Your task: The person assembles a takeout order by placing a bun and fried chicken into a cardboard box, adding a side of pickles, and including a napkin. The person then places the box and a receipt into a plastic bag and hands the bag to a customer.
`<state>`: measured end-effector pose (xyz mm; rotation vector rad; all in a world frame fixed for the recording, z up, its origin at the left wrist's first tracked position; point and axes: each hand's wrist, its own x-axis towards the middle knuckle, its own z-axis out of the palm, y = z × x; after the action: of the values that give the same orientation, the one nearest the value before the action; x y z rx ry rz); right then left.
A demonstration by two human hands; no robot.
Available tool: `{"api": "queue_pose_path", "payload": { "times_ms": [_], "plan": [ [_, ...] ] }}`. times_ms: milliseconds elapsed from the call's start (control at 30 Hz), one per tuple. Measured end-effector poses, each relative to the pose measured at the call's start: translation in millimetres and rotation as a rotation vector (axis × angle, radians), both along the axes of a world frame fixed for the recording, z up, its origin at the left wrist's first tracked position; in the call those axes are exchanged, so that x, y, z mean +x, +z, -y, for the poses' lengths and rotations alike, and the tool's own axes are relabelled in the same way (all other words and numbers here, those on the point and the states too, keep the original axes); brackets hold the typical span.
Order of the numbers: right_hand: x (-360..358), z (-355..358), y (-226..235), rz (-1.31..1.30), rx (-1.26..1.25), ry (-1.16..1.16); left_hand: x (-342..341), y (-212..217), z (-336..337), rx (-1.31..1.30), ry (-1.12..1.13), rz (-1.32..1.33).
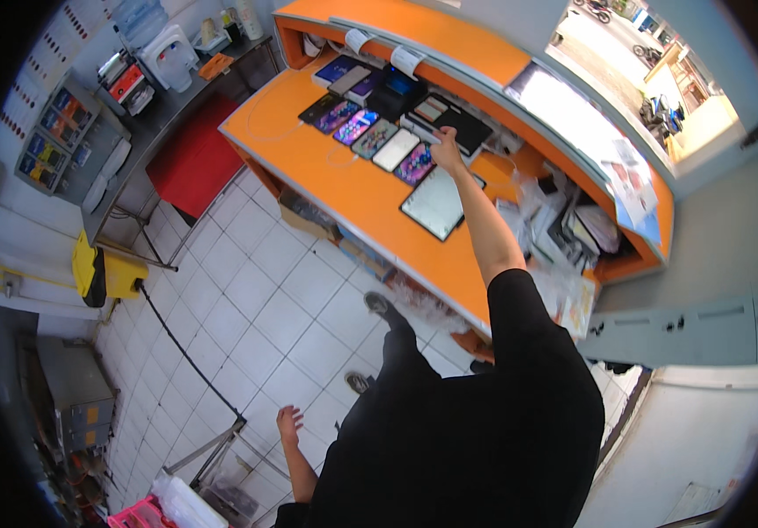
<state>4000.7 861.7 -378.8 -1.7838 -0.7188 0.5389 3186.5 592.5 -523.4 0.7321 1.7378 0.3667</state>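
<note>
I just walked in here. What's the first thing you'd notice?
The bright orange counter catches the eye, with a row of phones showing colourful screens laid across it. The right hand stretches out over the phones, beside a tablet, while the left hand hangs low above the white tiled floor.

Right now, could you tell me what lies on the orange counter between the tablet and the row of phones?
In the head view, the right hand and its forearm reach across that gap between the tablet and the phones; otherwise bare orange counter.

Orange counter (370, 207) under a row of phones (370, 136), a tablet (436, 204)
</note>
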Motion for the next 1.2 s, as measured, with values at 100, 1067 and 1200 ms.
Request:
{"api": "queue_pose_path", "payload": {
  "times_ms": [100,1067,1200],
  "plan": [
    [43.3,-49.2,-18.8,0.273,-0.060,-0.064,31.4,9.6,1.9,-0.107,0.031,0.001],
    [-205.8,-58.9,-21.7,0.513,0.042,0.592,165.6,-27.2,169.6,-0.289,0.623,0.175],
    [-417.8,43.1,-116.9,0.483,0.022,1.316,162.8,-81.8,287.9,-0.192,-0.307,-0.313]
  ]
}}
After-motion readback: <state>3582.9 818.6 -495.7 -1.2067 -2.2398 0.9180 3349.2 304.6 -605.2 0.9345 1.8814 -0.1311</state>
